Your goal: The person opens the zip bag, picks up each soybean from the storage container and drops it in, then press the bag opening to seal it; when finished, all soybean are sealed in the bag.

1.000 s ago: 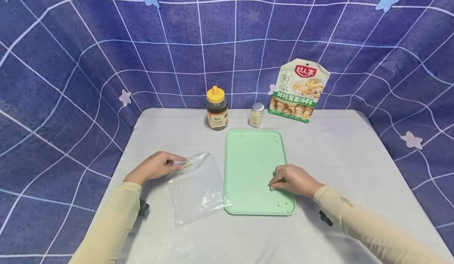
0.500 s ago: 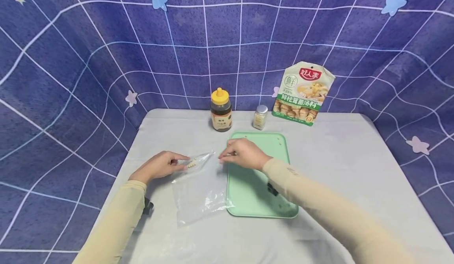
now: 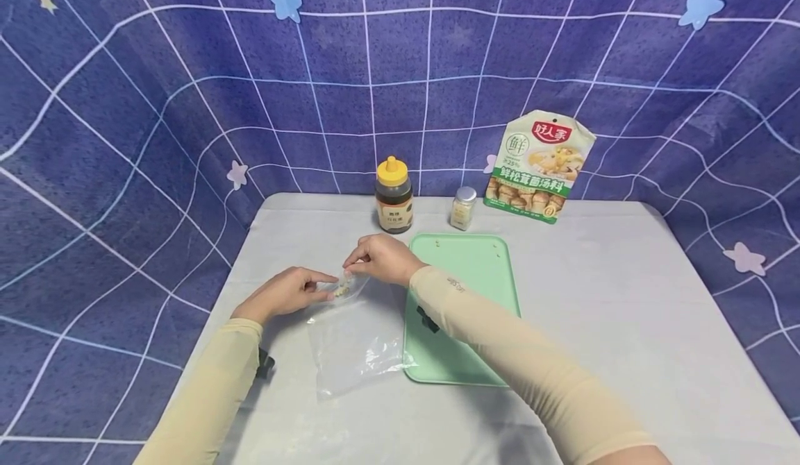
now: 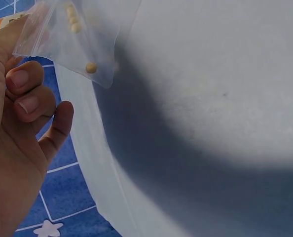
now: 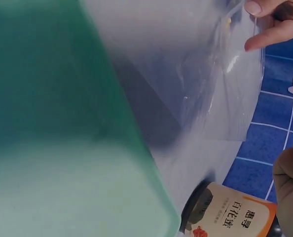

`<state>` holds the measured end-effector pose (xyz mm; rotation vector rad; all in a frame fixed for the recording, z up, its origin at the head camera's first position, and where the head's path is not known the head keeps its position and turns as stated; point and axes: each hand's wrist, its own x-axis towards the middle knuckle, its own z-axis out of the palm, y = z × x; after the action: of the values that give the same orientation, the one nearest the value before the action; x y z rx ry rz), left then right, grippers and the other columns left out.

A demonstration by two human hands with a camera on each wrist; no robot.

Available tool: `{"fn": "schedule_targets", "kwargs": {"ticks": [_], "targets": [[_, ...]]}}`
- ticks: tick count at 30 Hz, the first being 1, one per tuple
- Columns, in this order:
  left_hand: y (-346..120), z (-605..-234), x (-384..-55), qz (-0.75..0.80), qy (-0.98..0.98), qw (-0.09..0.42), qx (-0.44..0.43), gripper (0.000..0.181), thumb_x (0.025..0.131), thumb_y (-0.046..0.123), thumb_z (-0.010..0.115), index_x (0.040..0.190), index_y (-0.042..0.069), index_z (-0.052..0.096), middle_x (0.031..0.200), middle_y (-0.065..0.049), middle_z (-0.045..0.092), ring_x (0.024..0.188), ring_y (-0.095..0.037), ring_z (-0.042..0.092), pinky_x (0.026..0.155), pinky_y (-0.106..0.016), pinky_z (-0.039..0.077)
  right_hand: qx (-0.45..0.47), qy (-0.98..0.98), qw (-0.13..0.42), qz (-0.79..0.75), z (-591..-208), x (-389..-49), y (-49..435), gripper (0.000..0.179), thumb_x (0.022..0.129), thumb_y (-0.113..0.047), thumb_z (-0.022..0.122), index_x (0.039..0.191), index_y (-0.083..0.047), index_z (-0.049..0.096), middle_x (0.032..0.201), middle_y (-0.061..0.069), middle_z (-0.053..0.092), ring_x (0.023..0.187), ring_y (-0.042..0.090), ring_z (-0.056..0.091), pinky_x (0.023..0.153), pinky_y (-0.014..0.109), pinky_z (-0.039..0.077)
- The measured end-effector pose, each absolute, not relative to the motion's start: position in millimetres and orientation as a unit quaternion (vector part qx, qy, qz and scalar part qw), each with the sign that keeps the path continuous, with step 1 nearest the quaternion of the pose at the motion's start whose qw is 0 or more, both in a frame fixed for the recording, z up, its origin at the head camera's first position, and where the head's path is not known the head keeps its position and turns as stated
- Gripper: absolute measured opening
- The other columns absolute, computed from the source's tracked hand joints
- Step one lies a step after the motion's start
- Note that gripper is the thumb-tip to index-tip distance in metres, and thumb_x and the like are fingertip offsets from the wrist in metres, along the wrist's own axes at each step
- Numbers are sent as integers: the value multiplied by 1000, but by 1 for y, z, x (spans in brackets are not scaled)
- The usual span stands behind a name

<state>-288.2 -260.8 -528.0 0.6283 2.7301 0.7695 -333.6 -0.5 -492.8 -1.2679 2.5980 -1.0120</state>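
My left hand [image 3: 284,291] pinches the top edge of a clear zip bag [image 3: 359,347] lying on the table's left side. Several small pale-yellow beans [image 4: 91,67] show inside the bag's corner in the left wrist view. At the raised mouth of the bag is my right hand [image 3: 384,260], its thumb and fingertips drawn together. Whatever lies between those fingertips is hidden. The right forearm crosses a green tray [image 3: 487,281]. A few beans [image 3: 437,243] sit at the tray's far corners; the arm covers its near right corner.
Behind the hands stands a honey bottle [image 3: 394,205] with a yellow cap. A small glass jar [image 3: 463,212] with a silver lid is to its right. A soup seasoning pouch [image 3: 537,166] leans on the blue curtain [image 3: 325,90] at the back of the white table [image 3: 594,298].
My right hand has moved left from the tray's right side, across the tray, to the bag's mouth. The left hand keeps its grip on the bag. The head view has shifted slightly.
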Motion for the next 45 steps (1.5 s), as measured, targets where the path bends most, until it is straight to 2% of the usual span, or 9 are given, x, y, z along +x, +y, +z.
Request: {"fn": "schedule_targets", "kwargs": {"ticks": [9, 13, 21, 27, 34, 39, 45], "targets": [[-258, -531, -287, 262, 933, 118, 216, 41, 92, 39, 76, 128, 20, 73, 59, 10, 47, 48, -7, 39, 46, -28, 37, -399, 857, 37, -325, -494, -336, 0, 16, 88, -32, 82, 99, -21, 83, 79, -14, 61, 68, 4, 56, 64, 21, 46], [-258, -533, -287, 262, 933, 120, 215, 41, 92, 39, 76, 129, 20, 73, 58, 9, 47, 47, -7, 38, 46, -28, 36, -411, 854, 32, -318, -489, -333, 11, 18, 89, -32, 81, 101, -19, 83, 80, -12, 61, 68, 5, 55, 63, 22, 46], [-261, -527, -287, 264, 934, 125, 206, 45, 92, 46, 74, 131, 24, 71, 60, 8, 46, 49, -8, 36, 48, -29, 35, -421, 850, 0, -318, -489, -325, 91, 17, 88, -29, 82, 101, -18, 82, 80, -13, 60, 70, 6, 53, 67, 26, 46], [-266, -526, -287, 254, 937, 124, 205, 44, 92, 44, 75, 131, 24, 72, 60, 9, 44, 50, -8, 35, 50, -29, 35, -333, 869, -11, -365, -503, -334, 172, 14, 87, -17, 83, 98, -10, 82, 80, -8, 66, 67, 11, 56, 62, 29, 48], [-263, -529, -286, 262, 933, 124, 212, 41, 93, 38, 76, 130, 20, 72, 62, 9, 44, 52, -8, 36, 51, -30, 35, -192, 911, -39, -362, -530, -360, 250, 15, 89, -22, 82, 99, -11, 83, 78, -1, 66, 67, 19, 53, 61, 36, 45], [-261, -533, -285, 255, 935, 121, 213, 42, 92, 42, 75, 129, 22, 73, 62, 9, 46, 53, -8, 38, 52, -30, 36, -135, 929, -16, -343, -546, -362, 272, 13, 90, -23, 81, 98, -13, 83, 88, 1, 72, 75, 19, 60, 67, 39, 49], [-258, -533, -286, 251, 937, 117, 213, 40, 93, 39, 76, 129, 23, 73, 62, 10, 46, 53, -8, 38, 52, -30, 36, -138, 940, -3, -313, -551, -363, 274, 12, 88, -23, 83, 97, -15, 84, 97, 2, 75, 88, 20, 66, 78, 42, 53]]}}
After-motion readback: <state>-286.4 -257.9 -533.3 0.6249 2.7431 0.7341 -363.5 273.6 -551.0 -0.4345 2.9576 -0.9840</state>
